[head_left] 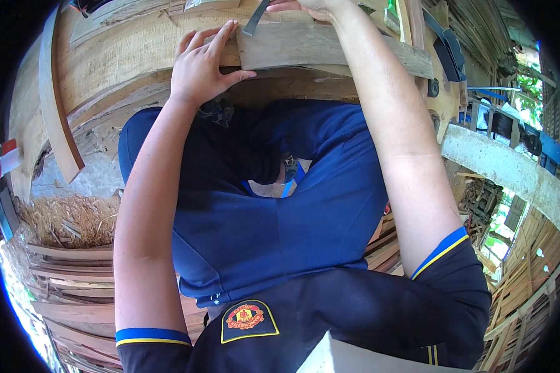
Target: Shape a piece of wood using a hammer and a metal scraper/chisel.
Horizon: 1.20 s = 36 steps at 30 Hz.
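A weathered grey-brown board [298,45] lies across a larger plank, its left end beside my left hand. With fingers stretched out and thumb apart, my left hand [200,65] rests on the wood at that end. The flat metal blade of a chisel [255,18] slants down onto the board near its upper left corner. At the top edge my right hand [308,6] has its fingers at the upper part of the blade and seems to grip it. The frame cuts off much of this hand, and the chisel's handle is out of view.
Beneath the board lies a wide pale plank [124,50]. A narrow wooden strip [57,105] crosses it at the left. Wood shavings [74,221] and stacked slats [74,311] lie lower left. A concrete ledge [510,165] runs along the right. My bent legs [280,230] are close below the board.
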Motion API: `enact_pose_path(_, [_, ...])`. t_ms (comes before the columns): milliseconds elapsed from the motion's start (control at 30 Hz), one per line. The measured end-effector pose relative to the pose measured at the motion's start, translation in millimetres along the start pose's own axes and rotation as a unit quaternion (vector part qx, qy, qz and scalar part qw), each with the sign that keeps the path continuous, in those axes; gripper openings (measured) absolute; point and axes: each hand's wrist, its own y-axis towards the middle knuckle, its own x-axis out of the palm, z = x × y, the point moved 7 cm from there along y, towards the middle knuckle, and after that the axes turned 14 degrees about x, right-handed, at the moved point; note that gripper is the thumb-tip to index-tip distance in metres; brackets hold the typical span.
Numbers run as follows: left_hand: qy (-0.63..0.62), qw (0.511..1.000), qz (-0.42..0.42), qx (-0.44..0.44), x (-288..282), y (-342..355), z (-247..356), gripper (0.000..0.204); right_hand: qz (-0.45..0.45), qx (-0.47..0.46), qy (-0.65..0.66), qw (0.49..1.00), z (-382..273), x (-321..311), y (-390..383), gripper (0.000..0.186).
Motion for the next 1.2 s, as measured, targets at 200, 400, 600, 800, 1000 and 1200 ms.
enact_pose_path(200, [0.008,1.0,-0.01,-0.007,-4.2,-10.8,-4.2,0.099,-0.093,0.059,-0.064,0.992,15.2,42.7,-0.8,0.017])
enact_pose_path(400, [0.006,1.0,-0.005,0.0,-3.8,-3.1,2.2,0.1,-0.047,0.04,-0.053,0.997,19.7,24.6,-6.1,0.018])
enact_pose_path(600, [0.007,1.0,-0.015,-0.001,-3.9,-5.5,0.4,0.101,0.092,-0.05,-0.01,0.994,11.8,-18.4,-38.7,0.013])
enact_pose_path(800, [-0.006,1.0,0.0,0.01,-6.4,-1.1,2.2,0.099,0.283,-0.157,0.17,0.931,45.3,-139.3,-157.5,0.017])
enact_pose_path(1000, [-0.012,1.0,-0.016,0.021,-6.2,-0.4,2.3,0.097,0.376,-0.108,0.295,0.872,123.3,-130.8,-192.1,0.016])
enact_pose_path(1200, [-0.024,0.998,-0.021,0.047,-10.3,1.0,9.2,0.096,0.407,-0.127,0.274,0.862,126.0,-132.8,-202.0,0.016])
